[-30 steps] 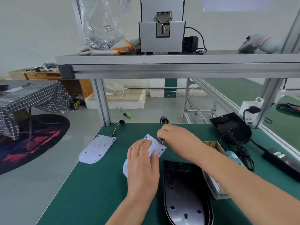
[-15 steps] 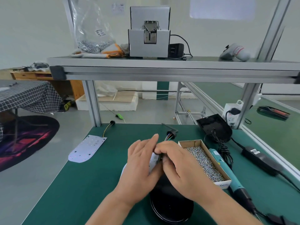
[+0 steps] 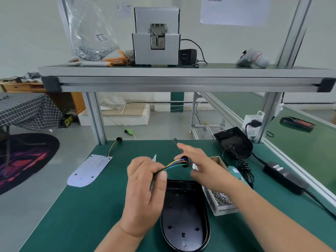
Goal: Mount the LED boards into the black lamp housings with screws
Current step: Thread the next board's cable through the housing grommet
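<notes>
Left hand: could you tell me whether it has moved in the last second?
Yes. The left hand lay flat beside the black lamp housing; now it is raised over the housing's left rim, gripping the coloured wires.

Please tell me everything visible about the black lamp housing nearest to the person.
The black lamp housing looks like plastic, long, with a rounded near end. It lies flat, open side up, on the green mat, beside the box of screws. A raised rim runs around it; inside are ribs at the far end and a few small slots. Nothing is mounted in it. The left hand overlaps its left edge in view; contact cannot be told.
</notes>
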{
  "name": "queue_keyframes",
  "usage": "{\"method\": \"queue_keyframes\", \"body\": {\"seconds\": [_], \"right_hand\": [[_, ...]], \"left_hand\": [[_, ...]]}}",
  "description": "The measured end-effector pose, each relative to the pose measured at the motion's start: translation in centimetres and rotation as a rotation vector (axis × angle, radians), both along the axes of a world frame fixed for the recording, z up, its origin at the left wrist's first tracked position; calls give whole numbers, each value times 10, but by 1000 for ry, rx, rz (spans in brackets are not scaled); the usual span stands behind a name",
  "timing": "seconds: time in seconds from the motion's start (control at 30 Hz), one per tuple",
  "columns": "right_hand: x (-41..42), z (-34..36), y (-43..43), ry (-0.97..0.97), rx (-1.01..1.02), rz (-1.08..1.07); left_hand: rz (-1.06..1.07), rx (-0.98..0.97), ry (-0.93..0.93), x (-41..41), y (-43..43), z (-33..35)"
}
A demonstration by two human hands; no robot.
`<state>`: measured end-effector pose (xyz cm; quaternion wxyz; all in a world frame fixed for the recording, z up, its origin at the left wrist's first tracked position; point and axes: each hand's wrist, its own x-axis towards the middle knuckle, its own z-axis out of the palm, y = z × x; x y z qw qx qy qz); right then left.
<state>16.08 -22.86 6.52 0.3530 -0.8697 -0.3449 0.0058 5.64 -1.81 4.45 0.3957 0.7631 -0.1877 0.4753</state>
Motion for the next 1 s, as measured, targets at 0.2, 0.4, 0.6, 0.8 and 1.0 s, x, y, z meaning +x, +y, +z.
{"method": "queue_keyframes", "body": {"seconds": [0.2, 0.4, 0.6, 0.8, 1.0], "right_hand": [[18, -6, 17, -259, -89, -231], [28, 12, -10, -358, 227, -434], [-9, 27, 7, -711, -187, -358], [-54, 23, 42, -800, -460, -49], [-60, 30, 32, -739, -136, -2]], "left_hand": [[104, -202, -44, -4, 17, 6], [180, -352, -7, 3, 33, 6], [148, -214, 124, 1, 22, 4], [276, 240, 39, 0, 10, 9], [287, 448, 97, 2, 14, 16]]}}
